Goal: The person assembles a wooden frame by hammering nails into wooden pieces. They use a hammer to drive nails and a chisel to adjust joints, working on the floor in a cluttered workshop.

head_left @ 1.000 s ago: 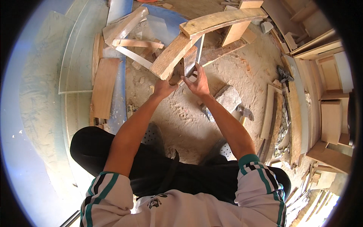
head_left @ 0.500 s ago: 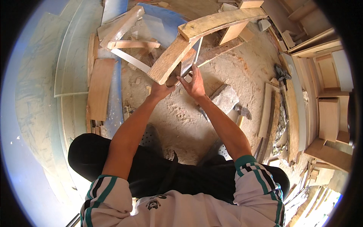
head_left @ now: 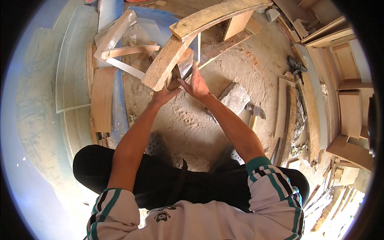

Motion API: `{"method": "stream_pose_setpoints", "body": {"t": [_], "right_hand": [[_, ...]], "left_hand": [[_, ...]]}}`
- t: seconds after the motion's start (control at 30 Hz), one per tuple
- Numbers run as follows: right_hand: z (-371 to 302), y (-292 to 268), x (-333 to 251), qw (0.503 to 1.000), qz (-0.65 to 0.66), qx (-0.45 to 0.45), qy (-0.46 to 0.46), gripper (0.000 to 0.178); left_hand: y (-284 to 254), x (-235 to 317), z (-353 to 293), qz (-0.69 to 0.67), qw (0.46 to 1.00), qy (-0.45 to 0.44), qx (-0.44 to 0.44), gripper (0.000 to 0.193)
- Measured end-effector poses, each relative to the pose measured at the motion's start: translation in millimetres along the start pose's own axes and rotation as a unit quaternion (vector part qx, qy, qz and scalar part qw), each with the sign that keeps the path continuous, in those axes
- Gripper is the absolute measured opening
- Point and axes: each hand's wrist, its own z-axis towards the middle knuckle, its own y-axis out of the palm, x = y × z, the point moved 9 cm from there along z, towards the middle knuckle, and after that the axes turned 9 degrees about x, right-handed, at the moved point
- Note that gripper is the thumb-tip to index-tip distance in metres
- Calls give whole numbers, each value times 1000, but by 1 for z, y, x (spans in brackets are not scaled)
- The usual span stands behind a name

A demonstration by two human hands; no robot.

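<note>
A thick, weathered wooden plank [head_left: 164, 64] slopes down from a curved wooden beam [head_left: 216, 16] toward me. My left hand [head_left: 163, 95] grips the plank's lower end from below, thumb up. My right hand [head_left: 197, 85] is right beside it. Its fingers hold a metal square [head_left: 199, 46] against the plank's right side. The square's thin pale blade points away from me, and its lower part is hidden by my fingers. Both forearms are bare and reach out over my bent knees.
A grey stone block [head_left: 235, 96] lies on the sandy floor just right of my right forearm, with a hammer [head_left: 254, 112] beyond it. Loose boards [head_left: 103, 98] are stacked on the left. More planks [head_left: 288, 116] and wooden frames [head_left: 350, 112] crowd the right side.
My hands have drawn closer together at the plank's lower end. The right hand has come in against the plank, and less of the square's blade shows.
</note>
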Motion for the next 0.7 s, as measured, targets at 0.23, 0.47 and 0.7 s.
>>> {"method": "stream_pose_setpoints", "body": {"t": [0.23,0.47,0.7], "right_hand": [[9,-6,-1,996,4,-83,25,95],[36,-9,-14,990,78,-53,103,102],[37,-6,-11,997,61,-41,39,89]], "left_hand": [[-32,75,7,-133,979,113,110,83],[-33,138,26,-245,961,65,107,50],[-32,149,30,-291,942,56,154,44]]}}
